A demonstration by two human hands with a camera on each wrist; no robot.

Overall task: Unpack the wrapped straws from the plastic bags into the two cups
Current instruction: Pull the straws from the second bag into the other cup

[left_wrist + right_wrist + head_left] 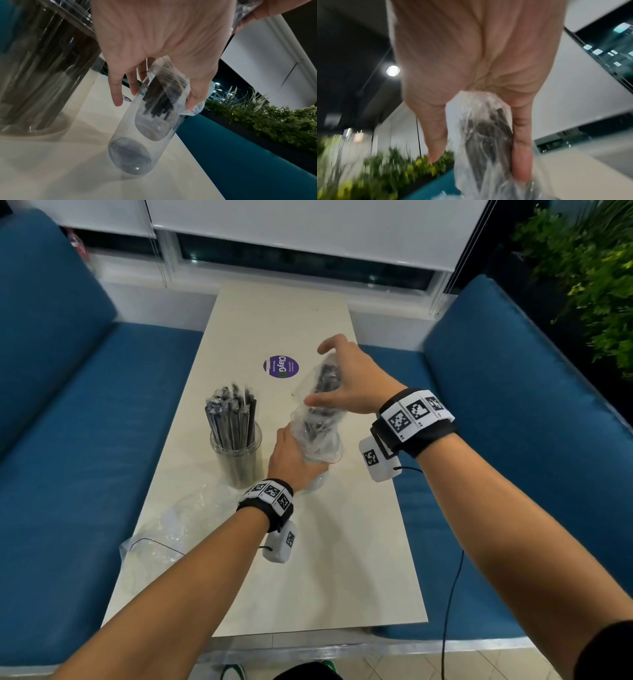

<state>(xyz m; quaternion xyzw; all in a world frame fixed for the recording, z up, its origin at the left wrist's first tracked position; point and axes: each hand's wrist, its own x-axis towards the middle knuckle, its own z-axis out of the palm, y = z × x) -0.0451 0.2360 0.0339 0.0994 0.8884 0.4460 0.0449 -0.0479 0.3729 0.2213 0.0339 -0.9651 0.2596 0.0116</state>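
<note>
A clear plastic bag of black wrapped straws is held mouth-down over the second clear cup. My right hand grips the bag's upper part, thumb on one side and fingers on the other. My left hand grips the cup near its rim and tilts it; its thumb pins the bag's mouth there. Straw ends poke down into the cup; its lower half holds no straws. The first cup stands to the left, packed with upright straws.
An empty crumpled plastic bag lies at the white table's near left edge. A purple round sticker sits mid-table. Blue bench seats flank the table, and plants stand at the far right.
</note>
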